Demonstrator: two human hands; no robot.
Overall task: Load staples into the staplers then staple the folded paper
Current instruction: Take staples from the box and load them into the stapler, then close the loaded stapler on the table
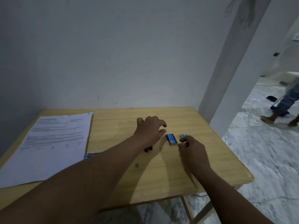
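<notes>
1. Landmark: the blue staple box [171, 139], lying flat on the wooden desk [202, 167], right of centre.
2. Left hand [149, 130]: hovers just left of the blue staple box, palm down, fingers spread and loosely curled, holding nothing; the fingertips come close to the box's left edge, contact not certain.
3. Right hand [192, 152]: just right of the box and nearer the person, fingers pinched on something small and pale at the tips, possibly a staple strip; too small to tell.
4. A second box with a green top [184, 135] sits just right of the blue staple box, partly hidden behind the right hand.
5. Dark red stapler [148, 149]: left of the box and nearer the person, mostly hidden under the left forearm; only one end shows.
6. Printed paper [53, 143]: well left of the box, lying flat, not visibly folded.
7. A small grey scrap [137, 165] lies on the desk, nearer the person than the box; identity unclear.
8. Handling, judged: box is light card and will slide if pushed, so pinch its long sides. Staple strips are stiff but brittle and snap if bent; hold by the side faces, level. Stapler is small and rigid; grip the body, leave the magazine free.
</notes>
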